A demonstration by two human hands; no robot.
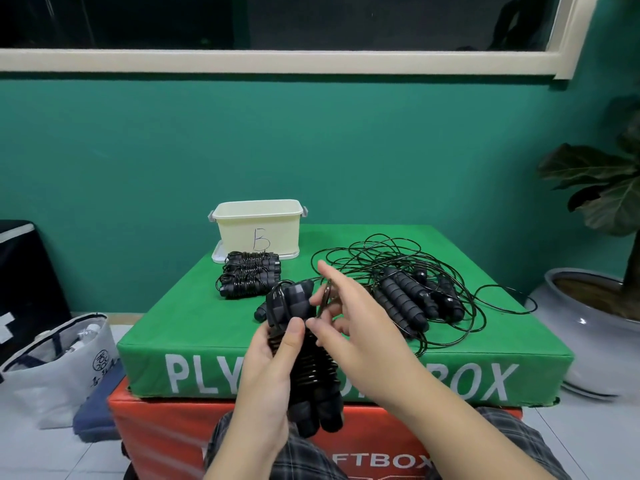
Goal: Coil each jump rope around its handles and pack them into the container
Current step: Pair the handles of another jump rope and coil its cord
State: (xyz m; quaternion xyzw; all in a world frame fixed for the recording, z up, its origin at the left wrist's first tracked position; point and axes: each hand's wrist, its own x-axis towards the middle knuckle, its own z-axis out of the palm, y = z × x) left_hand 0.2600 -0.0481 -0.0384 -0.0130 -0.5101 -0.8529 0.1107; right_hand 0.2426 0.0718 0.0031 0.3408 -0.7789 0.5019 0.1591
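A: So, what lies around the work?

B: A green box [194,327] stacked on an orange box [166,431], against a teal wall [311,140] under a window frame [277,62]. Off the green box's left edge a white bag [59,368] sits on the floor beside a blue mat [93,420]; off its right edge, a plant [602,188] in a grey pot [585,327].

A: Anything in the way?

B: The hands and the rope they hold cover the middle of the lettering on the green box's front. The container [258,225], cream with a "B" on it, stands open at the far edge, nothing blocking it.

A: And the rope in hand?

B: The held rope [311,368] is black, two ribbed foam handles side by side, cord wound tight round their middle. It is above the near edge. The left hand [268,375] grips the handles, thumb across the top of the coil. The right hand [349,327] pinches the loose cord between thumb and fingers, index finger stretched out.

A: How many of each?

B: One container. The coiled ropes [251,273] just in front of it look like three, though I cannot be sure. The loose ropes [415,299] are tangled toward the right edge; about six handles show, so the count there is unclear. One in hand.
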